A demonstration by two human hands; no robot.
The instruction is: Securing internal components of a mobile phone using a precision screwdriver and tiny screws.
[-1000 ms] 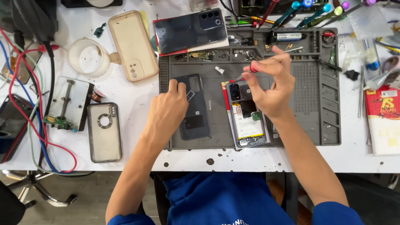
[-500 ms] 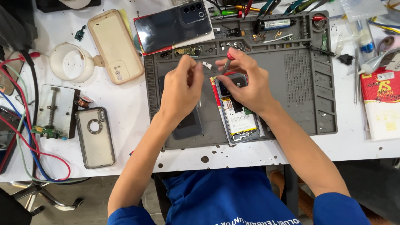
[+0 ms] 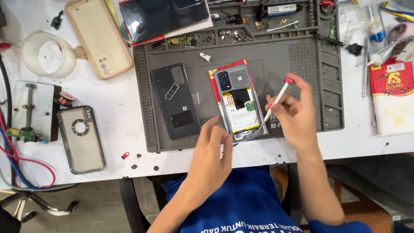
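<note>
Grey mat (image 3: 302,64): both hands now pulled back off opened phone (image 3: 238,101). Right hand (image 3: 293,114) clamps screwdriver (image 3: 278,97); left hand (image 3: 211,151) open, empty, beside back cover (image 3: 174,101).

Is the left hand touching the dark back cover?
No. The left hand hovers by the opened phone's bottom edge; the back cover lies apart, untouched.

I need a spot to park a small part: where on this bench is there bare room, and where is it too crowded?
Bare: the grey mat right of the opened phone, above the right hand, and the white table between the clear case and the mat. Crowded: the mat's top trays and the table's right edge with the red packet.
</note>
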